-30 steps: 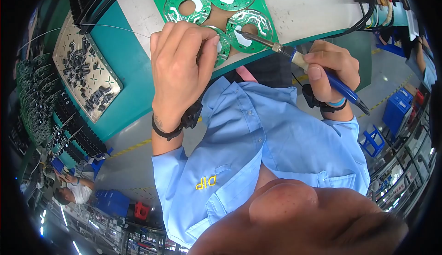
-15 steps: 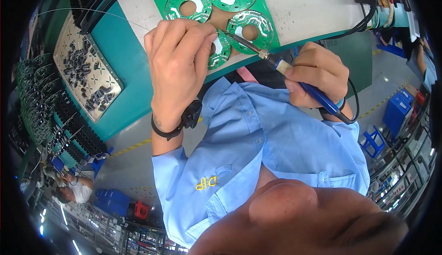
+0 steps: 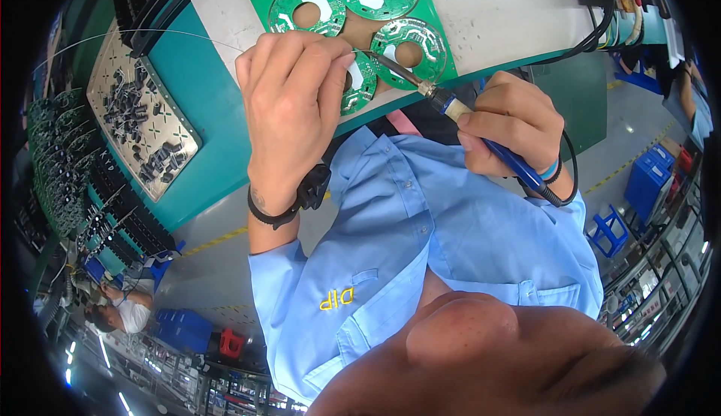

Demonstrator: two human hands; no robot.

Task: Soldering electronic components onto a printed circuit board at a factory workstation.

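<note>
My right hand (image 3: 512, 127) is closed around the handle of a blue soldering iron (image 3: 453, 106). The iron slants up and left, its tip over the near-left round green circuit board (image 3: 362, 85). My left hand (image 3: 289, 104) pinches a thin solder wire (image 3: 184, 34), whose end meets the iron's tip just past my fingertips. The wire trails off to the left in a long arc. My left hand hides part of that board. Other round boards with central holes, such as one at the right (image 3: 432, 52) and one farther back (image 3: 284, 14), sit in the same green panel.
To the left, a metal tray (image 3: 180, 119) holds several small black cylindrical components (image 3: 124, 108). Beyond it stand racks of green boards (image 3: 56, 168). Cables (image 3: 593, 37) hang at the table's right. A blue stool (image 3: 610, 232) and a person (image 3: 135, 311) are in the background.
My right hand and the iron have shifted slightly left, and the handle has tilted a little. The wire's far part has sagged lower. My left hand stays nearly in place.
</note>
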